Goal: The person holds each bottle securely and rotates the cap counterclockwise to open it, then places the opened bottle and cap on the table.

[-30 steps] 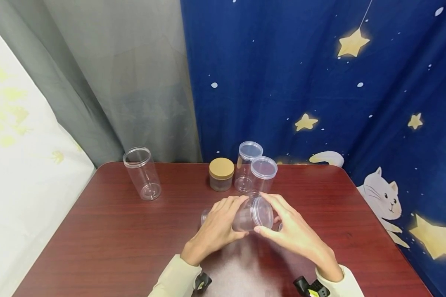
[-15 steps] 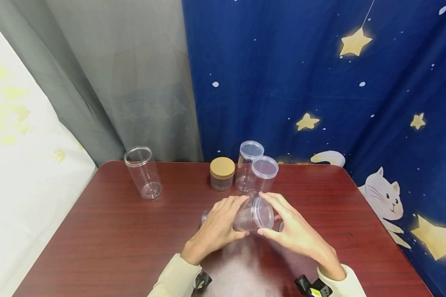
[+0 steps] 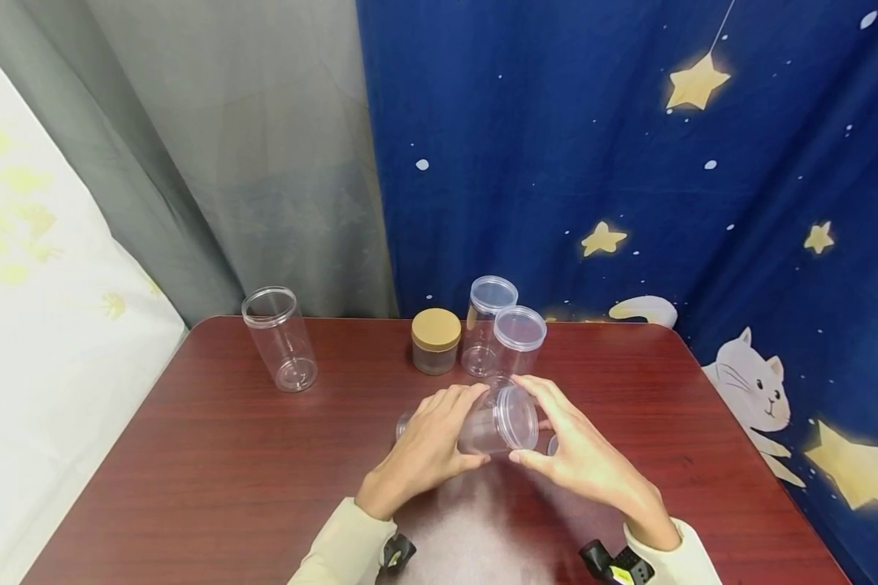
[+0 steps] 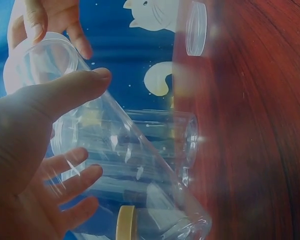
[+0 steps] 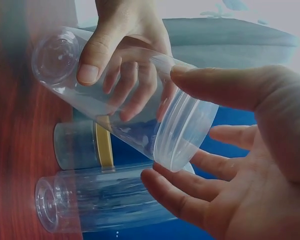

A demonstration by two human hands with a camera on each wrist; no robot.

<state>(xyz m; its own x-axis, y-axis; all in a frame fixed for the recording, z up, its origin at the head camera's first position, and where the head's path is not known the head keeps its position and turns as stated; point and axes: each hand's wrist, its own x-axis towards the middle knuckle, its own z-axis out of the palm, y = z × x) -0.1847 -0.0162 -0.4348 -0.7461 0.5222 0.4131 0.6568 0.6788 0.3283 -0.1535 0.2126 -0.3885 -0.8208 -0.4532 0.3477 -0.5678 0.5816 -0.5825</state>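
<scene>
A clear plastic jar (image 3: 477, 431) lies tilted in the air over the table, its translucent screw lid (image 3: 521, 417) toward the right. My left hand (image 3: 424, 443) grips the jar's body, thumb on the near side and fingers behind it. At the other end, my right hand (image 3: 588, 459) holds the lid's rim between thumb and fingertips. In the right wrist view the ridged lid (image 5: 182, 132) sits on the jar's mouth, with the thumb and fingers at opposite edges. Another clear lid (image 4: 196, 29) rests on the table, partly hidden behind my right hand in the head view.
Two tall clear jars with translucent lids, the nearer jar (image 3: 519, 333) and the farther jar (image 3: 492, 313), stand behind my hands. Left of them is a short jar with a gold lid (image 3: 436, 331). A tall lidless jar (image 3: 281, 349) stands far left on the reddish-brown table (image 3: 212, 487).
My right thumb has shifted slightly right along the lid's lower edge. The left hand and the tilted jar are almost still, and the standing jars have not moved.
</scene>
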